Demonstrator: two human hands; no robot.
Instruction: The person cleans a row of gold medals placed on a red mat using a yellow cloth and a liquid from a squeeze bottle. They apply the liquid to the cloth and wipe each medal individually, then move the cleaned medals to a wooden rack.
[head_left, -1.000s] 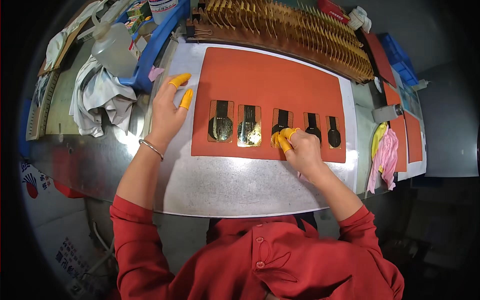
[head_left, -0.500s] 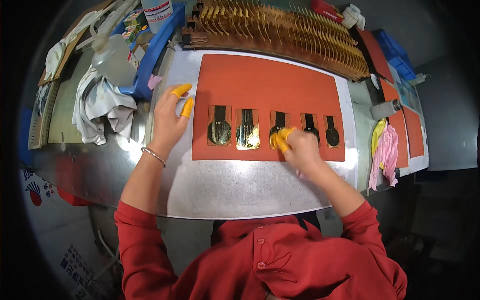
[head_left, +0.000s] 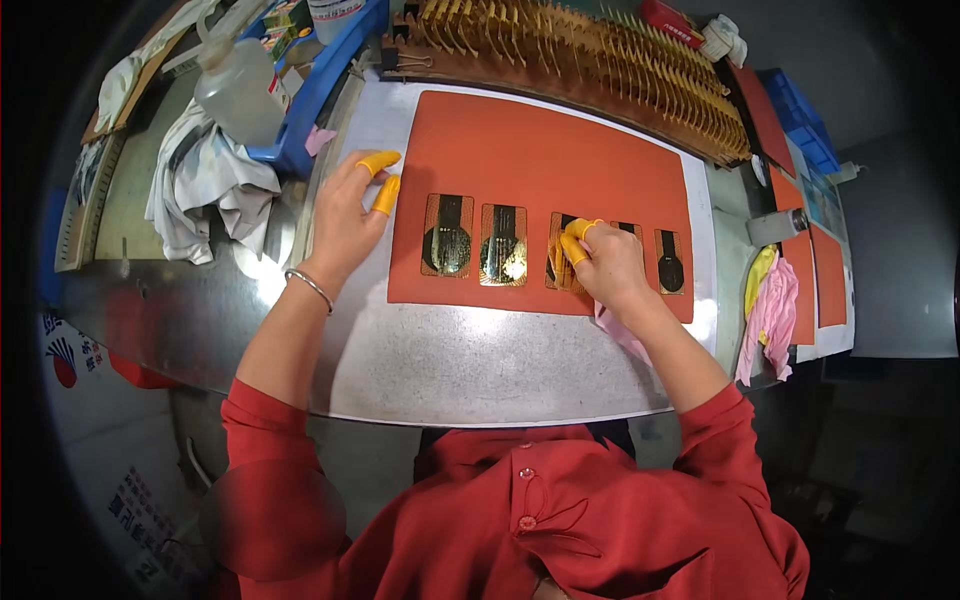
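Several flat gold and black metal cards lie in a row on an orange mat [head_left: 540, 140]. The leftmost card [head_left: 447, 236] and the card beside it [head_left: 504, 258] are uncovered. My right hand [head_left: 612, 265], with yellow finger cots on thumb and forefinger, is bent over the middle card [head_left: 556, 255], fingertips on its upper part. It partly hides the card to its right. A pink cloth [head_left: 622, 332] trails from under its palm, gripped by the curled fingers. My left hand [head_left: 350, 215], also with two yellow finger cots, rests open at the mat's left edge, thumb and forefinger apart.
A rack of upright gold pieces [head_left: 580, 75] stands along the back. At left are a squeeze bottle [head_left: 240, 95], a blue tray [head_left: 300, 140] and a white rag [head_left: 205, 190]. A pink rag [head_left: 772, 310] and a small bottle [head_left: 777, 226] lie at right.
My right hand has shifted up along the middle card, and more of the pink cloth shows beneath it. The left hand stays beside the mat; the whole view has shifted slightly.
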